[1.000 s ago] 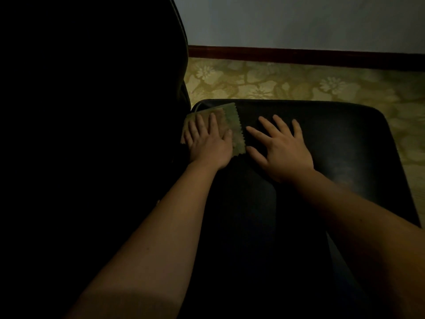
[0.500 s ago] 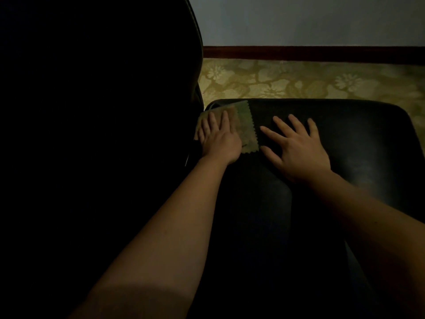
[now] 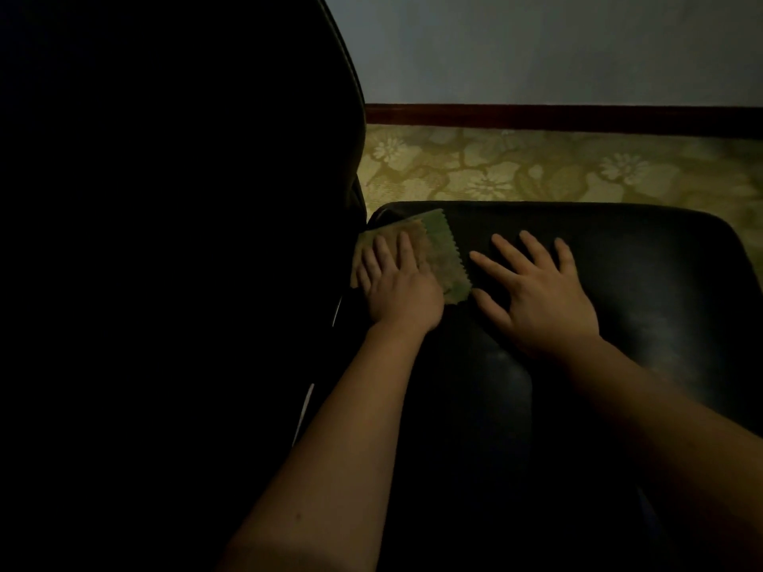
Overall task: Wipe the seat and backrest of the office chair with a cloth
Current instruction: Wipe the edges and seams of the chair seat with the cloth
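While the room is dim enough to swallow most of the chair, I can make out the left hand (image 3: pixel 396 282) lying flat on the cloth (image 3: pixel 444 258), its fingers (image 3: pixel 402 249) straight and close together, pressing down rather than curling round anything. That cloth, a greenish piece with a zigzag-cut edge along its right side, sits on the far left corner of the black seat (image 3: pixel 644 282), tucked against the foot of the backrest (image 3: pixel 165 241), which rises as a dark mass on the left. The cloth's left edge meets the crease between seat and backrest, and its far corner comes near the seat's far rim. Just beside the zigzag edge the right hand (image 3: pixel 536 295) rests palm-down on the bare seat, fingers (image 3: pixel 505 251) spread and straight, holding nothing; its thumb tip lies next to the cloth's near right corner, and I cannot tell whether it touches. To the right of that hand the seat stretches out uncovered to its rounded far corner. Beyond the far rim lies a flower-patterned floor (image 3: pixel 536 171), then a dark skirting board (image 3: pixel 578 119) under a pale wall (image 3: pixel 536 47).
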A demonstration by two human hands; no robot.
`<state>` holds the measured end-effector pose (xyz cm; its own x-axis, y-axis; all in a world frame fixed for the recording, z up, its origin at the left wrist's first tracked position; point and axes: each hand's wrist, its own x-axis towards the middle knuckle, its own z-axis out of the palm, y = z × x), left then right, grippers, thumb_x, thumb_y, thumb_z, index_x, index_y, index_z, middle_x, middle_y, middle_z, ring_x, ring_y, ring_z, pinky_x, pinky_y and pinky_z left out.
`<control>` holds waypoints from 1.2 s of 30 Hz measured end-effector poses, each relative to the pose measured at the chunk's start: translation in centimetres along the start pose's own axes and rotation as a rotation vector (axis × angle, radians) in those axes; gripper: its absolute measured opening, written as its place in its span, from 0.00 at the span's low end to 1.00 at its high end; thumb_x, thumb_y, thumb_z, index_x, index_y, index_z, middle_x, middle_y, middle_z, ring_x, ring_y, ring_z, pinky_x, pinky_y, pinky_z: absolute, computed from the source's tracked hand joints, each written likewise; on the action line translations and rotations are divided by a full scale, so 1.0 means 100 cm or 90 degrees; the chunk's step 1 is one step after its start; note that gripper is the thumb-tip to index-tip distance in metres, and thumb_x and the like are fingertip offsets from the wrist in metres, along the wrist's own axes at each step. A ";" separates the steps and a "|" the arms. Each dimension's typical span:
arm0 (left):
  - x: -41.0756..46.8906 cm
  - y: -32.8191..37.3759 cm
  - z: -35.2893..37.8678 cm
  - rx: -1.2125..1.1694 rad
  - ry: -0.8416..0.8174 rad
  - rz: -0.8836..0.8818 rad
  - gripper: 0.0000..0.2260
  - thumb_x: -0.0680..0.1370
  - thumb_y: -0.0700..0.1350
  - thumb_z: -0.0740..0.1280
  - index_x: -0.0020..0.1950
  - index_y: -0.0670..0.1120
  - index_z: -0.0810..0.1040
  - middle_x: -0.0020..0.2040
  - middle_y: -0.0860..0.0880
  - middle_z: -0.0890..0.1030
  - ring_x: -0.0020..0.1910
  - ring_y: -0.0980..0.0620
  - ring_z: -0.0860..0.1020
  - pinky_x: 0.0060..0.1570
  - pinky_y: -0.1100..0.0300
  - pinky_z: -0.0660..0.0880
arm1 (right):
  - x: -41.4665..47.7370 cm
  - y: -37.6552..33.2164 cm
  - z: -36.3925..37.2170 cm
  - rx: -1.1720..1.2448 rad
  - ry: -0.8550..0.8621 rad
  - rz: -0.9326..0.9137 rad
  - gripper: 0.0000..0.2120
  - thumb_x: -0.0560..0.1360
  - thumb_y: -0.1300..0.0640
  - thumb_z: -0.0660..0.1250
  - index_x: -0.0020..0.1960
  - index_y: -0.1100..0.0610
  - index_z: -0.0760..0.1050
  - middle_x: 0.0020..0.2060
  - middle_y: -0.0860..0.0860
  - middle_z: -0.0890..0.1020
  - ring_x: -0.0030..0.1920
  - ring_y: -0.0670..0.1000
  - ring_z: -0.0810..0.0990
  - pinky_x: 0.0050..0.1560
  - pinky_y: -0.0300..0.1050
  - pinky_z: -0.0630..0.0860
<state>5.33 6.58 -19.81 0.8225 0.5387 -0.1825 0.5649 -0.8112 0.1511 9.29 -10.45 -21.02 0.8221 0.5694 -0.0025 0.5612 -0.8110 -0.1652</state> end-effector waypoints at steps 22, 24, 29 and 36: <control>0.022 0.018 -0.006 -0.013 -0.022 0.009 0.28 0.86 0.53 0.47 0.84 0.47 0.43 0.84 0.41 0.42 0.82 0.41 0.40 0.80 0.45 0.38 | -0.002 -0.001 0.007 0.006 0.041 -0.005 0.31 0.78 0.34 0.46 0.75 0.44 0.66 0.77 0.51 0.66 0.78 0.59 0.59 0.76 0.66 0.50; 0.040 0.021 -0.012 -0.011 -0.037 0.016 0.28 0.86 0.53 0.48 0.84 0.47 0.42 0.84 0.41 0.42 0.82 0.40 0.41 0.80 0.45 0.39 | -0.002 0.001 0.007 0.008 0.036 -0.004 0.31 0.77 0.34 0.45 0.75 0.44 0.67 0.77 0.51 0.65 0.78 0.58 0.58 0.77 0.66 0.49; 0.074 0.028 -0.023 -0.001 -0.077 0.083 0.26 0.87 0.53 0.44 0.84 0.48 0.43 0.84 0.42 0.42 0.82 0.39 0.41 0.80 0.44 0.39 | -0.002 0.001 0.005 0.009 0.042 -0.002 0.30 0.77 0.35 0.46 0.76 0.43 0.65 0.77 0.51 0.65 0.78 0.58 0.58 0.77 0.65 0.48; 0.065 0.017 -0.012 0.013 -0.028 0.156 0.25 0.87 0.55 0.44 0.84 0.52 0.47 0.85 0.47 0.46 0.83 0.42 0.43 0.80 0.45 0.40 | -0.005 0.001 0.008 0.030 0.133 0.002 0.27 0.78 0.42 0.53 0.72 0.53 0.70 0.71 0.53 0.73 0.75 0.59 0.65 0.75 0.66 0.53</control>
<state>11.75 9.01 -19.60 0.9310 0.3149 -0.1846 0.3465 -0.9214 0.1760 8.83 -10.75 -21.88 0.8285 0.5230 0.2000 0.5577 -0.8028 -0.2110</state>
